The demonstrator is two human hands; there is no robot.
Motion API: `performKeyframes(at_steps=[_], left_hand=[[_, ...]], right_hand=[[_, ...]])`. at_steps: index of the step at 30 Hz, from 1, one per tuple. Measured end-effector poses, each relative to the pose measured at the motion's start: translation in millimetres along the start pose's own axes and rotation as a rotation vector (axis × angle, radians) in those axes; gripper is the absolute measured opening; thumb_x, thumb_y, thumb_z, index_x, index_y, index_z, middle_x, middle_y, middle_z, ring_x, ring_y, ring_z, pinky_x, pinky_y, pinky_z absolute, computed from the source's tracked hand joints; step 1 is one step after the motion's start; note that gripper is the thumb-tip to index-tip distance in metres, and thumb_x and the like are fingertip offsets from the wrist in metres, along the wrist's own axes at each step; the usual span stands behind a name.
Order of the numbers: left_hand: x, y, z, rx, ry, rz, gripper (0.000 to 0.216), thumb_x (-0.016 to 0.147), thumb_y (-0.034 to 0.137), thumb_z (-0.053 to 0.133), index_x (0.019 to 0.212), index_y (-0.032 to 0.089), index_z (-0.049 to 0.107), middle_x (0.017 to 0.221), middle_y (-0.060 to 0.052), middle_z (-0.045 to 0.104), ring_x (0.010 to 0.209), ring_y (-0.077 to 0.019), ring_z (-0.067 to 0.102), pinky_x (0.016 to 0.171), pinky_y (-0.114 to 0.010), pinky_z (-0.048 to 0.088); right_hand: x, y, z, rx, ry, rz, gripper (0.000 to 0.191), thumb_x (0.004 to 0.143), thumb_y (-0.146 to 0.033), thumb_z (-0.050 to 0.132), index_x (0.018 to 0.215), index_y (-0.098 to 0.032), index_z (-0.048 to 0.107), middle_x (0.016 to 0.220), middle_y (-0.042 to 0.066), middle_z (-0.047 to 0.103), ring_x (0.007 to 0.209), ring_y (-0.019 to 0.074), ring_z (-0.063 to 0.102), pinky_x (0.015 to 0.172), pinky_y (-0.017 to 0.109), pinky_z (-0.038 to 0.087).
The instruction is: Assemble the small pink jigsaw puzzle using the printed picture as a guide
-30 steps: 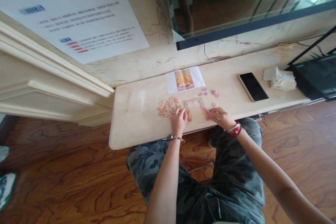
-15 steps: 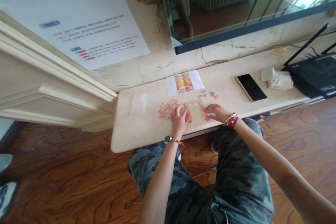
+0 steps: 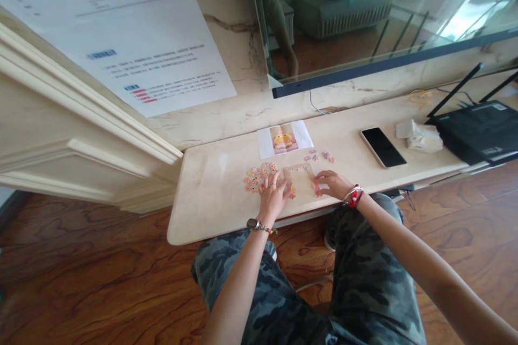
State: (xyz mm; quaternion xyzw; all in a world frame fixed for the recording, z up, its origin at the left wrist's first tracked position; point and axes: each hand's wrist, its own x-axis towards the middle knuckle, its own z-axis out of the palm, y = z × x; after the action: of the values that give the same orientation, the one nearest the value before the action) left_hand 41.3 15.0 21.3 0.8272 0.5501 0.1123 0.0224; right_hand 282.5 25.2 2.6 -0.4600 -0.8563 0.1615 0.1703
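Observation:
A partly assembled jigsaw frame lies on the marble shelf in front of me. My left hand rests flat with spread fingers between the frame's left edge and a heap of loose pink and orange puzzle pieces. My right hand presses on the frame's right lower corner, fingertips on the pieces there. A printed reference picture of an orange figure lies just behind the frame. A few purple loose pieces sit to the right of it.
A black phone lies face up to the right, then crumpled tissue and a black router with antennas. A glass panel and a wall poster stand behind. Wooden floor lies below.
My left hand has opened from a loose fist and spread flat beside the frame's left edge. My right hand stays on the frame's right side. The camera has tilted up slightly.

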Motion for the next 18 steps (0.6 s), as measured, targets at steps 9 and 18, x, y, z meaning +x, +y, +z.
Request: performKeyframes(at_steps=[9, 18], left_hand=[[6.0, -2.7, 4.6, 0.006, 0.021, -0.02, 0.03, 0.074, 0.032, 0.054, 0.104, 0.032, 0.056, 0.13, -0.004, 0.036, 0.116, -0.0317, 0.032, 0.089, -0.052, 0.033], [11.1, -2.4, 3.7, 0.035, 0.021, -0.054, 0.032, 0.074, 0.033, 0.054, 0.106, 0.032, 0.055, 0.129, -0.005, 0.036, 0.116, -0.0323, 0.031, 0.088, -0.051, 0.034]], right_hand=[[7.7, -3.3, 1.5, -0.014, 0.035, 0.008, 0.02, 0.068, -0.022, 0.061, 0.088, -0.019, 0.064, 0.094, 0.007, 0.059, 0.087, 0.0177, 0.053, 0.076, 0.031, 0.043], [11.5, -1.0, 1.9, 0.008, 0.045, -0.001, 0.018, 0.071, -0.024, 0.058, 0.087, -0.019, 0.064, 0.096, 0.007, 0.058, 0.086, 0.0169, 0.052, 0.077, 0.031, 0.043]])
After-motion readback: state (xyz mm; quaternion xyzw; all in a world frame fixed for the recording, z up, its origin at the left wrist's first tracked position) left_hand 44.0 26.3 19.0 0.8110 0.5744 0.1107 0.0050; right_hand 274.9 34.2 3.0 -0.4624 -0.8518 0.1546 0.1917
